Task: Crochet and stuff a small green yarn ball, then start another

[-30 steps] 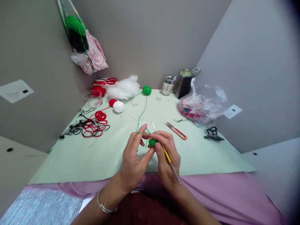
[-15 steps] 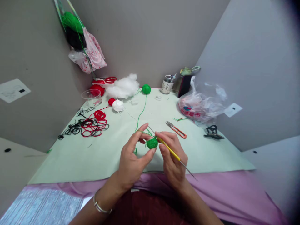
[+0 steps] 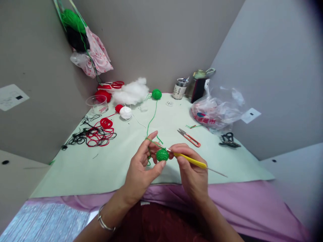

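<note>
Green, rounded crocheted piece (image 3: 162, 155) sits just below the centre of the frame, head view. Left hand (image 3: 141, 168) is pinched on it: thumb below, other fingers partly hidden behind. Left index finger is raised with a thin green yarn strand (image 3: 152, 117) over it, probably to hold tension.

Right hand (image 3: 193, 169) is clamped on a slim metal crochet hook with a yellow handle (image 3: 194, 161), shaft end pointing lower right. Grip looks knife-style, likely for wrist control. Hook's tip end is at the piece's top edge; can't tell if it's through a loop. Can't tell if right fingertips touch the piece either.

Strand runs up to a small green yarn ball (image 3: 156, 94) at upper centre; out there it presumably unwinds clear of the hands. Orange-handled thread snips (image 3: 190, 138) lie right of centre, within easy right-hand reach I'd say. Fluffy white stuffing (image 3: 132, 92) is upper left of centre, tangled black yarn (image 3: 75, 138) and looped red yarn (image 3: 106, 123) at left, well apart from the green line, which should limit snags.
</note>
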Tool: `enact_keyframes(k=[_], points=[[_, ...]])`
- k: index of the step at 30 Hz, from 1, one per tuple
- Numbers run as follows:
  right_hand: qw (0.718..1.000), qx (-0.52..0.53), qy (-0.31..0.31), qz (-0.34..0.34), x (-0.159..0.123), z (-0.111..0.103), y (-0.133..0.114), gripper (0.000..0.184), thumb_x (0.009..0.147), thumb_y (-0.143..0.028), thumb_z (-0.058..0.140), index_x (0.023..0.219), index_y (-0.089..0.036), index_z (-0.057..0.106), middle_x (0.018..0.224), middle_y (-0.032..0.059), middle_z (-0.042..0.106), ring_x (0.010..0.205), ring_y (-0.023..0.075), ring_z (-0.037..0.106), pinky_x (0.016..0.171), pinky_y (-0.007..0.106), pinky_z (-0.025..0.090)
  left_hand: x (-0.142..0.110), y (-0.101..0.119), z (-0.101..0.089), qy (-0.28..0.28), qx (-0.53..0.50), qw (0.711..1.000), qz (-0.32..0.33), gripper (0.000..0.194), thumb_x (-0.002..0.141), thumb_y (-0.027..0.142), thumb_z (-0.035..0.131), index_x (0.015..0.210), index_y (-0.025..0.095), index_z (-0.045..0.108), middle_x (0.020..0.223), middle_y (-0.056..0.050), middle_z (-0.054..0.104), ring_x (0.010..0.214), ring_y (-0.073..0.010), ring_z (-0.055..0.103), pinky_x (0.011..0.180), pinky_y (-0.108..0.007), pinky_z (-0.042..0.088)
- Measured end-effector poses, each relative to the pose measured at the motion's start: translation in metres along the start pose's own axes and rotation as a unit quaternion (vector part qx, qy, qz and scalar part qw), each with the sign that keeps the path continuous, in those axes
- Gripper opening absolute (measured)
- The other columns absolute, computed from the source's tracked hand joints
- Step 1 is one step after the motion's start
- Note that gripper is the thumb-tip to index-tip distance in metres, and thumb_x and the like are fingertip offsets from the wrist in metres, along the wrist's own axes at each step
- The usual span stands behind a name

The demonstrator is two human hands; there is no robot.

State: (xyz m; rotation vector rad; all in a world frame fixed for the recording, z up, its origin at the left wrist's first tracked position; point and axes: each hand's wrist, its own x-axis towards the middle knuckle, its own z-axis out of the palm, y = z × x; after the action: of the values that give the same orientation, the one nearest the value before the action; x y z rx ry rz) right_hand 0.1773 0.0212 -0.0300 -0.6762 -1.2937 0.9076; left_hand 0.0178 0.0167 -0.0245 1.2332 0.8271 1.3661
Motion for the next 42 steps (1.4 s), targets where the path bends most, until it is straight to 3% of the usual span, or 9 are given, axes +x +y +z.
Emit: enact_keyframes(k=[4,10,16,23,26,30,36,42], points=[[0.997,-0.071,0.002,-0.018,0.002,-0.002,-0.004,0.018,0.097,-0.020,0.071,0.109,-0.030,0.081,0.100,0.0036,0.075,0.093,0.0184,0.070,0.079,0.031,0.059,0.000,-0.002,-0.003,-0.006,0.027,0.999,0.022,0.074,0.087,0.020,0.081,0.155,0.032,0.054,0.104,-0.001,0.069,0.093,-0.0153,0.063,0.086,-0.028,0.051],[0.986,-0.140,-0.022,-0.083,-0.002,-0.002,-0.009,0.036,0.099,-0.009,0.064,0.119,-0.036,0.080,0.109,0.0026,0.076,0.101,0.0162,0.071,0.084,0.029,0.060,-0.005,0.001,-0.005,-0.041,0.060,0.996,0.050,0.067,0.086,0.021,0.085,0.147,0.037,0.063,0.100,0.001,0.073,0.086,-0.0129,0.061,0.091,-0.028,0.051],[0.987,-0.136,0.011,-0.082,-0.008,0.002,-0.009,0.039,0.099,-0.007,0.064,0.119,-0.036,0.080,0.104,0.0024,0.074,0.096,0.0147,0.071,0.078,0.027,0.059,-0.008,0.002,-0.002,-0.050,0.047,0.996,0.052,0.068,0.087,0.019,0.083,0.149,0.038,0.061,0.097,0.002,0.072,0.100,-0.0151,0.069,0.110,-0.034,0.048],[0.995,-0.083,0.040,-0.030,-0.007,0.004,-0.004,0.019,0.099,-0.022,0.069,0.106,-0.031,0.083,0.097,0.0047,0.078,0.092,0.0198,0.073,0.077,0.034,0.061,-0.009,-0.001,0.002,-0.009,0.077,0.996,0.033,0.072,0.086,0.018,0.082,0.153,0.030,0.056,0.099,0.000,0.071,0.095,-0.0154,0.067,0.098,-0.031,0.055],[0.998,-0.047,0.036,-0.025,-0.008,0.005,-0.001,0.019,0.100,-0.024,0.067,0.106,-0.032,0.082,0.098,0.0043,0.080,0.095,0.0204,0.073,0.082,0.036,0.061,-0.010,-0.004,0.001,0.000,0.115,0.992,0.059,0.073,0.087,0.017,0.080,0.154,0.032,0.054,0.098,0.001,0.070,0.095,-0.0151,0.067,0.101,-0.033,0.054],[0.999,-0.028,0.032,-0.030,-0.011,0.006,0.000,0.021,0.102,-0.023,0.063,0.108,-0.033,0.081,0.102,0.0034,0.081,0.099,0.0211,0.073,0.088,0.039,0.060,-0.010,-0.008,-0.001,0.005,0.175,0.976,0.129,0.060,0.089,0.015,0.077,0.144,0.033,0.061,0.102,0.000,0.072,0.104,-0.0172,0.068,0.116,-0.041,0.046],[0.996,-0.057,0.044,-0.060,-0.014,0.008,-0.001,0.027,0.102,-0.017,0.062,0.111,-0.034,0.081,0.108,0.0032,0.081,0.104,0.0206,0.073,0.091,0.039,0.059,-0.009,-0.008,0.003,0.025,0.175,0.975,0.132,0.077,0.090,0.018,0.077,0.159,0.034,0.047,0.104,-0.001,0.068,0.097,-0.0167,0.066,0.097,-0.033,0.056],[0.994,-0.054,0.067,-0.060,-0.014,0.010,0.000,0.027,0.103,-0.017,0.061,0.111,-0.034,0.080,0.106,0.0021,0.080,0.104,0.0197,0.073,0.091,0.038,0.059,-0.008,-0.007,0.003,0.022,0.164,0.977,0.137,0.076,0.090,0.018,0.077,0.158,0.037,0.048,0.101,0.000,0.070,0.097,-0.0159,0.067,0.099,-0.032,0.056]])
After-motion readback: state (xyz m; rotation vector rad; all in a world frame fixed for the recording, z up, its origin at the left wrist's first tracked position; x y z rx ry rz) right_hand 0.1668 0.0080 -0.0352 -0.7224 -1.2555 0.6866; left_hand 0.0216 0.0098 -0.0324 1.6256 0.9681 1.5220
